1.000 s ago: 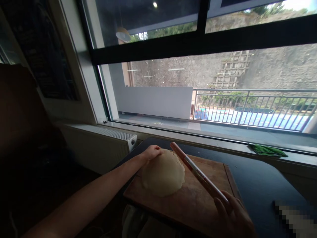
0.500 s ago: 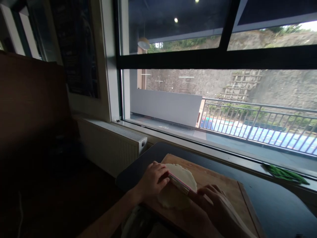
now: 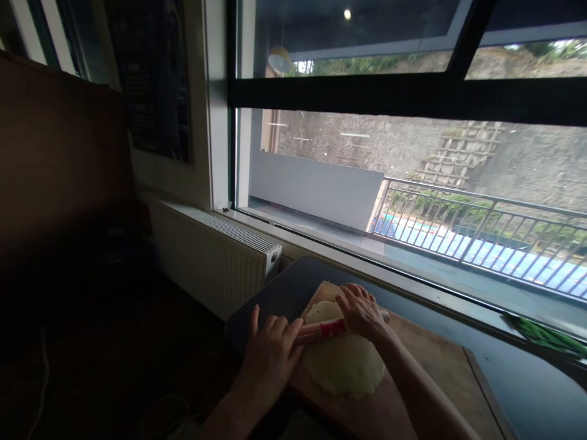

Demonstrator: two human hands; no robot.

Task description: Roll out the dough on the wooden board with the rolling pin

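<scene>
A rolling pin with a red band round its middle lies across a flat, pale sheet of dough. My left hand is on the pin's near left end, its fingers along the wood and one digit raised. At the far right end, my right hand presses over the pin with bent fingers, and the pin's tip shows just past it. Under the dough is a wooden board, whose near left part is in shadow.
The board rests on a dark table beside a large window. A white radiator stands beyond the table's left end. Green cloth-like material lies on the windowsill at the right.
The rolling pin has turned, its right end now pointing away from me. My right hand has moved forward and left, and my left hand back towards me. The camera view has shifted slightly.
</scene>
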